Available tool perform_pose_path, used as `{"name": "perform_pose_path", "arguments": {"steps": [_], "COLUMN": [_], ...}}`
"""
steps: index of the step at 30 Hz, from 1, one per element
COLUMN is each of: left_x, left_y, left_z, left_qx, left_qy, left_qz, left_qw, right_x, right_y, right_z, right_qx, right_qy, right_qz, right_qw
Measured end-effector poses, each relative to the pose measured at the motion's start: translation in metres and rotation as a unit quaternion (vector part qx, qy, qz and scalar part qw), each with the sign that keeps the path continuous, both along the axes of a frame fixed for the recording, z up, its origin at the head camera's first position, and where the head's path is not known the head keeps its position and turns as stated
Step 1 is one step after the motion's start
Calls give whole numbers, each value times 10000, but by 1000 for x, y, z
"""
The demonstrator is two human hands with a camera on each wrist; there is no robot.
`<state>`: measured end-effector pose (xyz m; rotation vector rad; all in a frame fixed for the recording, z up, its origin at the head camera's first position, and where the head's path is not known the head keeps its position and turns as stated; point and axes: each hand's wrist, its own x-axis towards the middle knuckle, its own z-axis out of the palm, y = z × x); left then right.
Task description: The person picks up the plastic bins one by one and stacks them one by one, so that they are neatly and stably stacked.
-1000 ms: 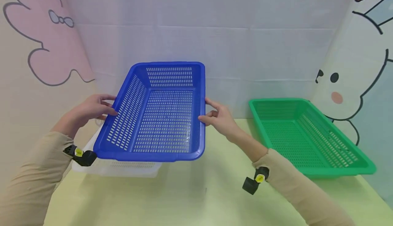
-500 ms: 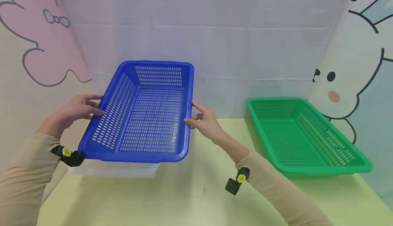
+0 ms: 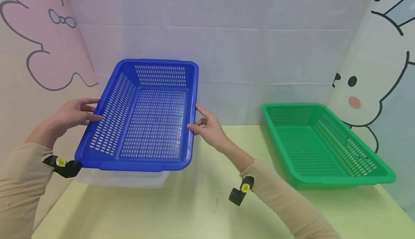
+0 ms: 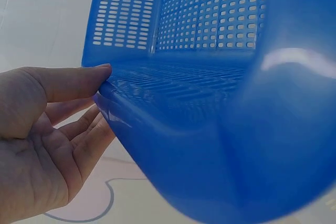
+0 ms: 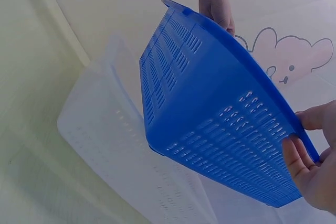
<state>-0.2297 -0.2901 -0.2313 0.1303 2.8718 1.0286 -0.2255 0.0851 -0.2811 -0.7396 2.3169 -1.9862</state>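
Blue basket [image 3: 155, 123] tilted above the white basket [image 3: 129, 181]
Glossy, rectangular, slotted in walls and floor; left hand [image 3: 69, 114] and right hand [image 3: 210, 129] pinch its smooth rim at 2 opposite sides.

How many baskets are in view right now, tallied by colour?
Blue perforated plastic basket: 1
Green perforated plastic basket: 1
Translucent white perforated plastic basket: 1
Total: 3

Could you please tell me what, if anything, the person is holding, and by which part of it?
A blue rectangular slotted plastic basket: the left hand pinches the rim's left long side, the right hand its right long side.
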Motion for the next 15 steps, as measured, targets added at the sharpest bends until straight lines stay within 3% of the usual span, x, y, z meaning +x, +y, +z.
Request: {"name": "perform_pose_path", "arguments": {"steps": [8, 15], "left_x": [2, 6], "left_y": [-7, -15], "left_z": [9, 14], "left_qx": [-65, -188], "left_qy": [353, 408], "left_qz": [138, 266], "left_qw": [9993, 9986], "right_x": [2, 3], "right_y": [-9, -23], "right_z": [5, 3], "right_qx": [-140, -355], "right_qy": [420, 616], "right_qz": [48, 169], "right_qw": [9990, 9973]}}
